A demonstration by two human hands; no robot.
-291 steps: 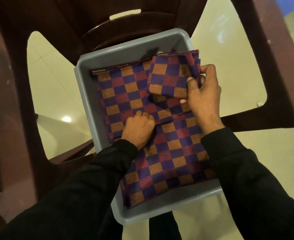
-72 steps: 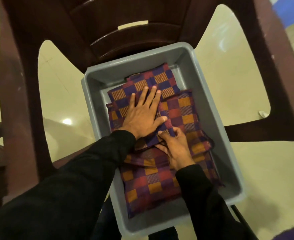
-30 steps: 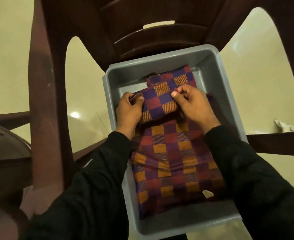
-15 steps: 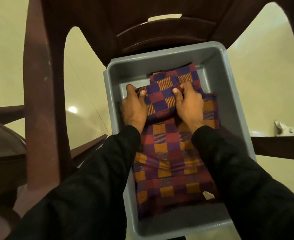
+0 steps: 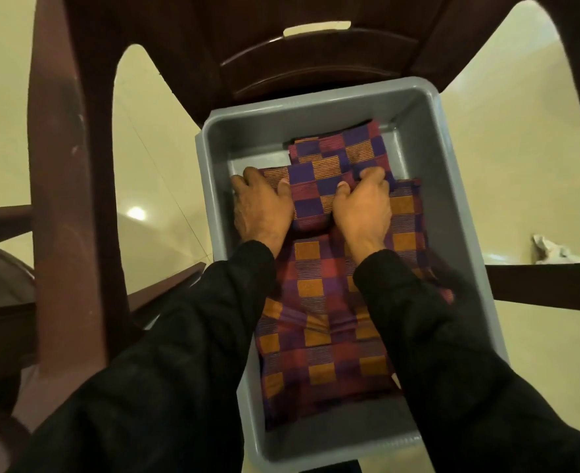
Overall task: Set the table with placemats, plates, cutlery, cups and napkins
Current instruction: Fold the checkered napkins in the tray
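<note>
Folded napkin [image 5: 310, 199] gripped by left hand [image 5: 261, 208] and right hand [image 5: 362, 206] in grey bin [image 5: 452, 186]

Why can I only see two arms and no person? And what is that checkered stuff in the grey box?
The camera sits on the person's head and looks down, so you see only their arms in black sleeves. The grey box is a plastic tub resting on a dark brown plastic chair, with shiny floor below. Inside lie folded checkered cloths in purple, red and orange, probably placemats or napkins for setting a table. The left hand and right hand both grip one small folded cloth lying on top of the pile.
</note>
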